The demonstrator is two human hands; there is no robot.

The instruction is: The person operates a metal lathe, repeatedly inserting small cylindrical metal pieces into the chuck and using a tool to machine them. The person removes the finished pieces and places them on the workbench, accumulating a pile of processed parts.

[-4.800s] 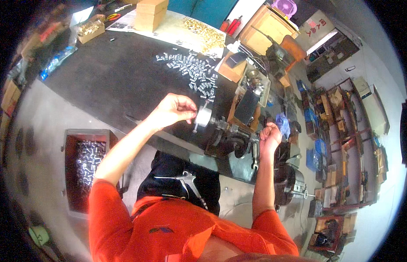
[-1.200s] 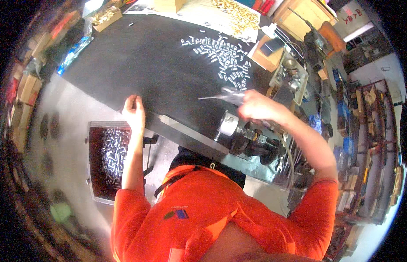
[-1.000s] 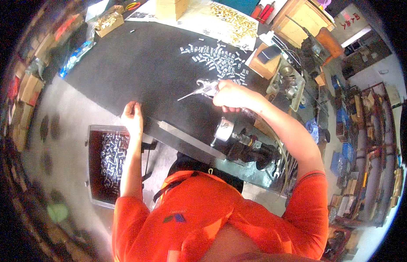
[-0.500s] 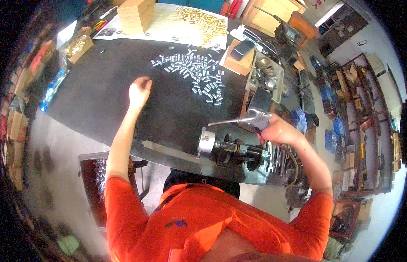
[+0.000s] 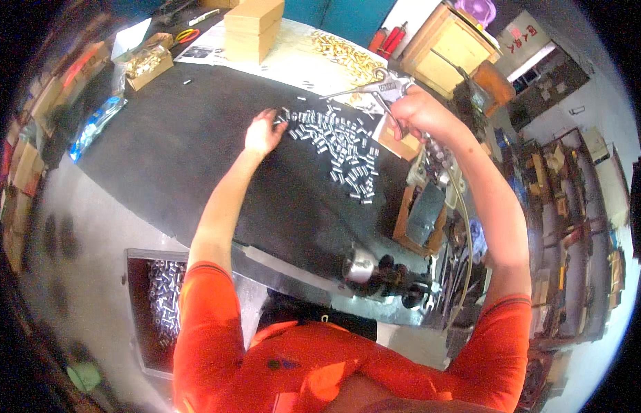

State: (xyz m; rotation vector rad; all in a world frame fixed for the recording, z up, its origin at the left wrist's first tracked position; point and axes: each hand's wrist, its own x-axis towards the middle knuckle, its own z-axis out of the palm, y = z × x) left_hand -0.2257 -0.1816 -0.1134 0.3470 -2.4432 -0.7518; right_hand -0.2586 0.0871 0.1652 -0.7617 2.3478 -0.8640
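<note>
My right hand (image 5: 424,113) grips a silver air blow gun (image 5: 388,88) above the far right of the dark table. Its thin nozzle points left, over the far side of a pile of small shiny metal cylinders (image 5: 338,141). At the pile's left edge is my left hand (image 5: 264,133), thumb and fingers apart, with the fingertips close to the nearest pieces. Nothing shows in this hand, though its palm side is hidden. A pale hose (image 5: 466,237) hangs beneath my right forearm.
Brass-coloured parts (image 5: 344,55) lie on white paper beside stacked cardboard boxes (image 5: 253,31). A cylindrical metal fixture (image 5: 362,264) stands at the near table edge. To the lower left, a bin (image 5: 143,275) holds more metal pieces. Shelving (image 5: 575,227) lines the right side.
My right hand has lifted the blow gun away from the fixture, out over the far side of the pile. My left hand has moved right to the pile's edge, its fingers spreading.
</note>
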